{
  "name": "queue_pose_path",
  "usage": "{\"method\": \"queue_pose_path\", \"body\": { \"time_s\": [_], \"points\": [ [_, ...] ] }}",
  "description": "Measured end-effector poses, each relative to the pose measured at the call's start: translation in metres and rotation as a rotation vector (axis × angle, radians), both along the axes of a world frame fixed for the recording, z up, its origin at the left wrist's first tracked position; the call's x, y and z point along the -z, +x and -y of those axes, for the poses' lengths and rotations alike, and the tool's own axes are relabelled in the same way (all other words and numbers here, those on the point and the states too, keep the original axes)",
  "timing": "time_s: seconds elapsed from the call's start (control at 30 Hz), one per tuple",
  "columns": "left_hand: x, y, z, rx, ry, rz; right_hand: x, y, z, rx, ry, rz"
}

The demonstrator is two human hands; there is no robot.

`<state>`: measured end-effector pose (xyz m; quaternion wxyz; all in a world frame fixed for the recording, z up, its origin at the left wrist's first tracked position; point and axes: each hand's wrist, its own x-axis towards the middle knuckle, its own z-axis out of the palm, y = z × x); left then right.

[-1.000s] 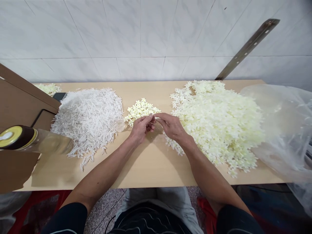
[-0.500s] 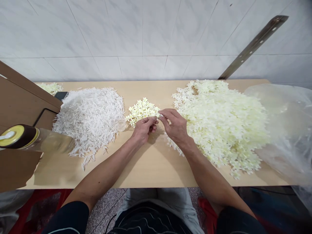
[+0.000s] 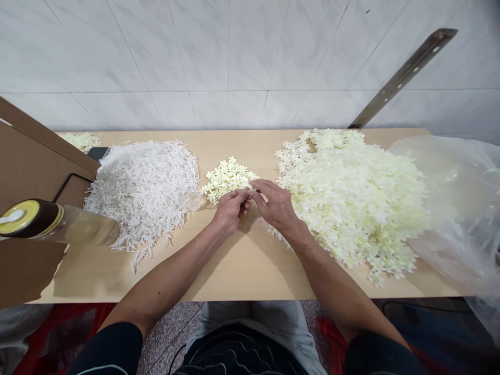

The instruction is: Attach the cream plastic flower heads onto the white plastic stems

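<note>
My left hand [image 3: 229,209] is closed in a pinch just in front of a small cluster of pale yellow-white artificial flowers [image 3: 227,178]. Thumb and forefinger of my right hand [image 3: 278,206] come together against the left fingertips. Whatever small piece lies between them is mostly covered by the fingers, so I cannot make it out. To the right spreads a large heap of loose flower heads [image 3: 351,192], close to my right wrist. On the left lies a mound of thin white plastic-looking sticks [image 3: 146,182].
A clear bottle with a yellow and brown lid [image 3: 29,219] stands at the left by a cardboard box [image 3: 31,156]. Clear plastic sheeting [image 3: 461,203] covers the table's right end. A metal bar [image 3: 402,78] leans at the tiled wall. A dark flat object [image 3: 97,152] sits behind the sticks.
My right hand has shifted slightly left and down, so its fingertips now meet those of my left hand. The left hand has barely moved.
</note>
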<state>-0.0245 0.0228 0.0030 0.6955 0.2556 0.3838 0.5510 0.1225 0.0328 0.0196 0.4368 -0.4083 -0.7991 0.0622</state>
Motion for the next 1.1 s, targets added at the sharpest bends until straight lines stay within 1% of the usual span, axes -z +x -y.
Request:
{"method": "queue_pose_path", "body": {
  "time_s": [0.1, 0.2, 0.27, 0.33, 0.4, 0.5, 0.63, 0.7, 0.77, 0.87, 1.0, 1.1],
  "points": [
    [0.0, -0.001, 0.0, 0.027, 0.01, 0.009, 0.0, 0.001, 0.0, 0.014, -0.08, -0.038],
    [-0.002, -0.003, 0.0, 0.085, 0.037, 0.034, -0.002, 0.005, -0.001, 0.043, -0.128, -0.087],
    [-0.003, -0.004, 0.001, 0.112, 0.054, 0.04, -0.006, 0.009, -0.002, 0.025, -0.139, -0.061],
    [-0.004, -0.004, 0.002, 0.126, 0.075, 0.023, -0.009, 0.013, -0.004, -0.021, -0.134, 0.012],
    [-0.005, -0.004, 0.003, 0.124, 0.094, -0.022, -0.012, 0.016, -0.004, -0.061, -0.118, 0.088],
    [-0.007, -0.003, 0.005, 0.09, 0.1, -0.126, -0.014, 0.019, -0.003, -0.033, -0.12, 0.144],
    [-0.006, -0.001, 0.005, 0.045, 0.083, -0.197, -0.013, 0.021, -0.002, 0.042, -0.261, 0.107],
    [-0.005, -0.001, 0.004, 0.036, 0.081, -0.188, -0.012, 0.02, -0.001, 0.056, -0.33, 0.086],
    [-0.004, -0.002, 0.003, 0.03, 0.085, -0.165, -0.012, 0.019, -0.001, 0.058, -0.361, 0.077],
    [-0.003, -0.003, 0.002, 0.027, 0.085, -0.15, -0.014, 0.016, 0.0, 0.017, -0.357, 0.119],
    [-0.002, -0.003, 0.001, 0.047, 0.093, -0.164, -0.014, 0.012, 0.0, -0.057, -0.308, 0.257],
    [-0.003, -0.004, 0.0, 0.038, 0.081, -0.153, -0.01, 0.01, 0.001, -0.067, -0.279, 0.27]
  ]
}}
